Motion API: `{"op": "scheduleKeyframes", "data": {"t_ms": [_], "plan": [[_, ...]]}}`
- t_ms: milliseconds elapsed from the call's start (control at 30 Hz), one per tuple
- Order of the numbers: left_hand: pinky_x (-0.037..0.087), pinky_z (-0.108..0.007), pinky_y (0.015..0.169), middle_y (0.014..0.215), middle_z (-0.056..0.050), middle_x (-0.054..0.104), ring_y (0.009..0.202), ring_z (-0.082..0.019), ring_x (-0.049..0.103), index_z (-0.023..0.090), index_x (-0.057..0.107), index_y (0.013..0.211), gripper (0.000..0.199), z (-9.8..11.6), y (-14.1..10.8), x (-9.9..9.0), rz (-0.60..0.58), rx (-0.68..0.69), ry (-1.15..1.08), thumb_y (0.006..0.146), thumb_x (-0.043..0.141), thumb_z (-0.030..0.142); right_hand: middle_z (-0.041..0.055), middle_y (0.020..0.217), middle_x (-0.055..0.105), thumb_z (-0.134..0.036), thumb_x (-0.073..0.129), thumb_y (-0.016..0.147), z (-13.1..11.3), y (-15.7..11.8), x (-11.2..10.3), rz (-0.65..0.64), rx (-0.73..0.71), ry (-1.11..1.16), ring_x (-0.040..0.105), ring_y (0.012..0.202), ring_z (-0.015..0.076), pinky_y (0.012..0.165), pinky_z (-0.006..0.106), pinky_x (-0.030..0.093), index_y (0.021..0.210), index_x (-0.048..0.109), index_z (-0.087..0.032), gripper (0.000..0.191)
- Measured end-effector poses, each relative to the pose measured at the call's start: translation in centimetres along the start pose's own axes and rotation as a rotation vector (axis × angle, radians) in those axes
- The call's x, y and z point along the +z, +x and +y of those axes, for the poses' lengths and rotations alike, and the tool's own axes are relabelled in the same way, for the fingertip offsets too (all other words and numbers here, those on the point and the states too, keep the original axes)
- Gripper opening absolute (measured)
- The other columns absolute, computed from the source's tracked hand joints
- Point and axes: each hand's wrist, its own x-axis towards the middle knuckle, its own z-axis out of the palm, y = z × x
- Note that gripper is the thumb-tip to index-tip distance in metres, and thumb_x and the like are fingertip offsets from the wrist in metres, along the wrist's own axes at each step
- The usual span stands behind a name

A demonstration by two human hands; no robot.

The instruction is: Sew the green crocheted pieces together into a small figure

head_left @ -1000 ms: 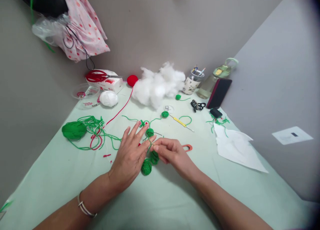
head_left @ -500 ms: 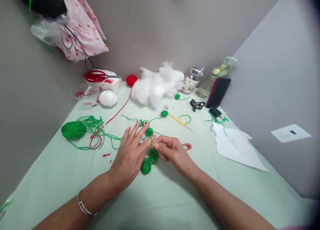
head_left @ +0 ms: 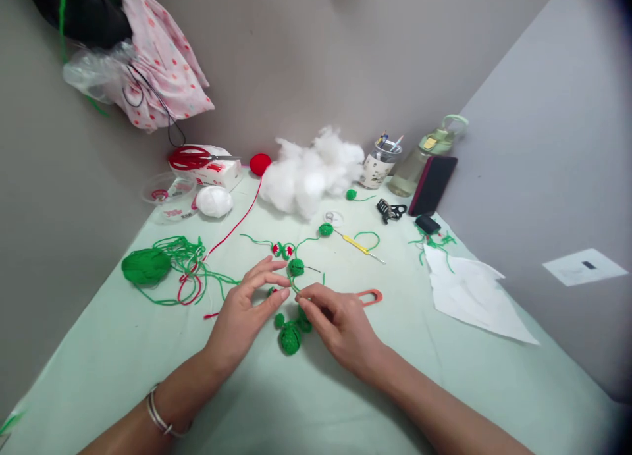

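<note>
My right hand (head_left: 340,320) pinches a thin green strand (head_left: 293,285) between thumb and fingertips. To its left, my left hand (head_left: 249,303) has thumb and fingers apart, close to the strand. A small green crocheted ball (head_left: 296,267) with a dark needle-like piece through it lies just beyond my fingertips. Nearer to me is a bigger green crocheted ball (head_left: 290,338), with smaller green pieces partly hidden by my right hand. Two small red, white and green pieces (head_left: 282,249) lie beyond my left hand. An orange loop-shaped tool (head_left: 370,297) rests beside my right hand.
White stuffing (head_left: 311,175) is at the back, near a red yarn ball (head_left: 259,164). Green yarn (head_left: 147,266) lies left. A yellow-handled hook (head_left: 355,244), black claw clip (head_left: 391,211), phone (head_left: 433,185), bottle (head_left: 412,165) and torn paper (head_left: 469,290) are right.
My left hand has drawn back from the strand and its fingers have curved, uncovering the small red, white and green pieces. My right hand still pinches, slightly nearer to me.
</note>
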Motion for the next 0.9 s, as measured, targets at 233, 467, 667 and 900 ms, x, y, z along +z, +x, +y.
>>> {"op": "scheduleKeyframes", "data": {"t_ms": [233, 467, 667, 900], "plan": [[0.026, -0.049, 0.121, 0.145, -0.006, 0.058, 0.144, -0.03, 0.042, 0.025, 0.07, 0.082, 0.013, 0.1, -0.19, 0.1, -0.053, -0.143, -0.21, 0.085, 0.072, 0.037, -0.0034, 0.061, 0.05, -0.021, 0.044, 0.097, -0.01, 0.05, 0.27, 0.041, -0.127, -0.15, 0.039, 0.051, 0.0103, 0.054, 0.023, 0.031, 0.084, 0.06, -0.019, 0.021], [0.022, -0.049, 0.121, 0.143, -0.007, 0.059, 0.144, -0.03, 0.04, 0.024, 0.069, 0.08, 0.016, 0.42, -0.33, 0.3, -0.043, -0.141, -0.221, 0.087, 0.069, 0.039, -0.0014, 0.063, 0.055, -0.017, 0.041, 0.099, 0.35, -0.15, 0.53, 0.076, -0.25, -0.366, 0.047, 0.055, 0.0114, 0.055, 0.024, 0.031, 0.085, 0.059, -0.018, 0.023], [0.019, -0.049, 0.121, 0.142, -0.007, 0.059, 0.146, -0.03, 0.037, 0.024, 0.067, 0.079, 0.017, 0.43, -0.33, 0.39, -0.042, -0.152, -0.232, 0.087, 0.068, 0.038, -0.0011, 0.06, 0.054, -0.015, 0.039, 0.099, 0.58, -0.15, 0.84, 0.117, -0.323, -0.57, 0.045, 0.053, 0.012, 0.052, 0.027, 0.025, 0.079, 0.058, -0.018, 0.027], [0.029, -0.04, 0.114, 0.124, -0.005, 0.066, 0.131, -0.027, 0.05, 0.023, 0.063, 0.074, 0.014, 0.86, -0.38, 0.46, 0.023, -0.182, -0.264, 0.085, 0.068, 0.031, -0.0002, 0.061, 0.056, -0.014, 0.04, 0.099, 0.72, -0.07, 0.65, 0.163, -0.35, -0.58, 0.047, 0.053, 0.0128, 0.053, 0.026, 0.03, 0.085, 0.061, -0.018, 0.025]]}}
